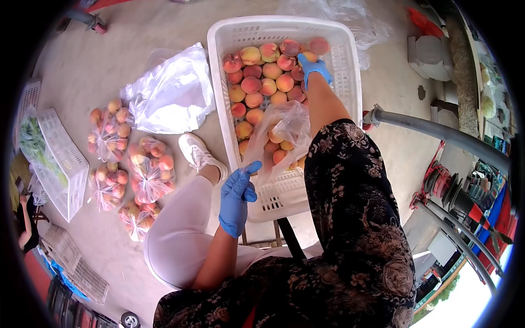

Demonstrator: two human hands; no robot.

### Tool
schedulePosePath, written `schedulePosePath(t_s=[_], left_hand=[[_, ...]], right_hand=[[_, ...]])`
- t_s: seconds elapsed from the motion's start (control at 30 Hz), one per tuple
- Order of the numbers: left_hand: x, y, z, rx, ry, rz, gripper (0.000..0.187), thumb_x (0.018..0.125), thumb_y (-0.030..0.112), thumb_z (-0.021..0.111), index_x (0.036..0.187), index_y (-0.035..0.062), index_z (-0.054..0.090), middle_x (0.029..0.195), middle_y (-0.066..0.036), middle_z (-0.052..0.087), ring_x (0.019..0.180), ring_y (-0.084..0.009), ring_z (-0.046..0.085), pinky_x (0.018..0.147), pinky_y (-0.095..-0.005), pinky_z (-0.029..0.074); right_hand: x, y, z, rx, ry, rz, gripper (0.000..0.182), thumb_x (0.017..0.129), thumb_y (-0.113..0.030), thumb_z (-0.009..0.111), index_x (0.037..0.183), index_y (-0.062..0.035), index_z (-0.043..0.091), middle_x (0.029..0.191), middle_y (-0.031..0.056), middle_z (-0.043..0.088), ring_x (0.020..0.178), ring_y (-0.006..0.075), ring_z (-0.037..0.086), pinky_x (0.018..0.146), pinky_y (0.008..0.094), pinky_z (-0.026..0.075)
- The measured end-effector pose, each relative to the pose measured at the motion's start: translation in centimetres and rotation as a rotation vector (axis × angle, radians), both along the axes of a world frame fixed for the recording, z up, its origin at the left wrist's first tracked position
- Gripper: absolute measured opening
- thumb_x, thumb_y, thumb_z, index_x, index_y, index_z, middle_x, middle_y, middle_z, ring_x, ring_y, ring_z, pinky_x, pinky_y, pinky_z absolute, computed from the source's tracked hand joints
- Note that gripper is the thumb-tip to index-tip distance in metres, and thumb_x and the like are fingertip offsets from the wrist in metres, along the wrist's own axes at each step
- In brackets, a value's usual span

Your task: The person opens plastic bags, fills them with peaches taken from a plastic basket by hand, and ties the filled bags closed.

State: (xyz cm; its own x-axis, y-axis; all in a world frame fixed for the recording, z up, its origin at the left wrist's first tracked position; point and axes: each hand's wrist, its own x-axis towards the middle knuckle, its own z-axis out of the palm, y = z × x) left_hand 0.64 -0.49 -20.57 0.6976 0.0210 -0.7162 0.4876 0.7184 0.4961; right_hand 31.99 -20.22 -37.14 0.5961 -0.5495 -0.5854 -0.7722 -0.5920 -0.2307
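A white plastic crate (219, 98) holds many red and yellow peaches (251, 85). My right hand (315, 69), in a blue glove, reaches into the crate's far right part, its fingers closed on a peach (309, 56). Near the crate's front left edge, my gloved left hand (237, 191) pinches the rim of a clear plastic bag (290, 120). The bag lies over the near part of the crate, with several peaches in or beneath it.
Several filled peach bags (150, 169) sit on the floor at left, beside a pile of white plastic bags (169, 93). A crate (65, 158) with greens stands farther left. A metal pole (437, 128) juts in from the right. A person's arm shows at far left.
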Motion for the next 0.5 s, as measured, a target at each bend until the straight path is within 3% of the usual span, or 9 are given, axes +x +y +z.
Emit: schedulePosePath(t_s=[0.07,0.1,0.2,0.23,0.27,0.33,0.4,0.47,0.5], left_hand=[[0.0,0.0,-0.1,0.009,-0.012,-0.029,0.028,0.093,0.019,0.046,0.108,-0.0012,0.058,0.09,-0.004,0.062,0.054,-0.0026,0.04,0.049,-0.0163,0.035],[0.0,0.0,-0.1,0.012,-0.017,-0.048,0.029,0.093,0.02,0.046,0.108,-0.001,0.058,0.083,-0.002,0.062,0.053,-0.0024,0.039,0.049,-0.0161,0.035],[-0.4,-0.1,-0.3,0.028,-0.013,-0.051,0.029,0.093,0.021,0.046,0.109,-0.0001,0.059,0.063,0.004,0.05,0.052,-0.0022,0.038,0.048,-0.0159,0.033],[-0.2,-0.3,0.0,0.049,0.001,-0.06,0.029,0.093,0.02,0.047,0.111,0.001,0.059,0.056,0.007,0.036,0.05,-0.0021,0.034,0.047,-0.0162,0.03],[-0.3,-0.4,-0.2,0.057,-0.01,-0.061,0.029,0.093,0.02,0.046,0.111,0.0012,0.059,0.056,0.007,0.036,0.05,-0.0023,0.033,0.047,-0.0164,0.029],[-0.8,-0.5,-0.6,0.075,-0.036,-0.063,0.029,0.093,0.019,0.046,0.112,0.0015,0.059,0.057,0.007,0.036,0.05,-0.0025,0.031,0.047,-0.0167,0.027],[-0.4,-1.1,-0.1,0.064,-0.028,-0.039,0.03,0.092,0.017,0.045,0.114,-0.0006,0.056,0.057,0.007,0.031,0.049,-0.0034,0.027,0.046,-0.0177,0.023],[-0.3,-1.0,0.2,0.014,-0.079,-0.035,0.035,0.092,0.016,0.044,0.119,-0.0057,0.049,0.059,0.008,0.027,0.05,-0.0038,0.025,0.047,-0.0182,0.022],[-0.6,-1.1,0.3,0.014,-0.069,-0.027,0.034,0.092,0.016,0.045,0.119,-0.0057,0.049,0.059,0.008,0.027,0.05,-0.0038,0.025,0.046,-0.0183,0.021]], right_hand=[[-0.9,-0.6,0.2,0.059,-0.057,0.06,0.085,0.057,-0.06,0.069,0.127,-0.0182,0.045,0.115,0.0168,0.053,0.105,0.0279,0.052,0.092,0.0394,0.038],[-2.3,-1.3,0.4,0.222,-0.184,0.09,0.082,0.06,-0.057,0.07,0.125,-0.013,0.046,0.111,0.0157,0.056,0.106,0.0261,0.051,0.092,0.0402,0.039],[-6.5,-4.6,3.3,1.001,-0.401,-0.101,0.074,0.067,-0.052,0.068,0.122,-0.0075,0.046,0.121,0.0139,0.05,0.106,0.0283,0.053,0.094,0.0445,0.041],[-8.6,-5.1,5.9,1.38,-0.345,-0.156,0.073,0.069,-0.048,0.067,0.124,-0.0067,0.044,0.124,0.0135,0.048,0.112,0.0283,0.048,0.096,0.0477,0.038],[-11.2,-5.4,8.6,1.756,-0.28,-0.21,0.071,0.072,-0.045,0.066,0.126,-0.006,0.041,0.126,0.0132,0.045,0.118,0.0284,0.044,0.099,0.0508,0.035],[-16.5,-5.1,11.2,2.088,-0.127,-0.272,0.069,0.074,-0.04,0.066,0.128,-0.0055,0.038,0.13,0.013,0.04,0.122,0.0291,0.04,0.097,0.0533,0.037],[-21.2,-4.2,9.7,2.082,0.106,-0.158,0.07,0.074,-0.039,0.065,0.128,-0.0046,0.037,0.13,0.0108,0.041,0.12,0.0302,0.041,0.099,0.0511,0.036],[-23.9,-1.6,8.4,1.635,0.225,0.026,0.064,0.075,-0.039,0.063,0.126,-0.0066,0.041,0.125,0.0068,0.047,0.114,0.0269,0.047,0.096,0.0452,0.039],[-24.5,-0.2,6.9,1.371,0.225,0.357,0.056,0.076,-0.038,0.061,0.121,-0.0074,0.047,0.121,0.0075,0.051,0.108,0.0247,0.051,0.09,0.042,0.042]])
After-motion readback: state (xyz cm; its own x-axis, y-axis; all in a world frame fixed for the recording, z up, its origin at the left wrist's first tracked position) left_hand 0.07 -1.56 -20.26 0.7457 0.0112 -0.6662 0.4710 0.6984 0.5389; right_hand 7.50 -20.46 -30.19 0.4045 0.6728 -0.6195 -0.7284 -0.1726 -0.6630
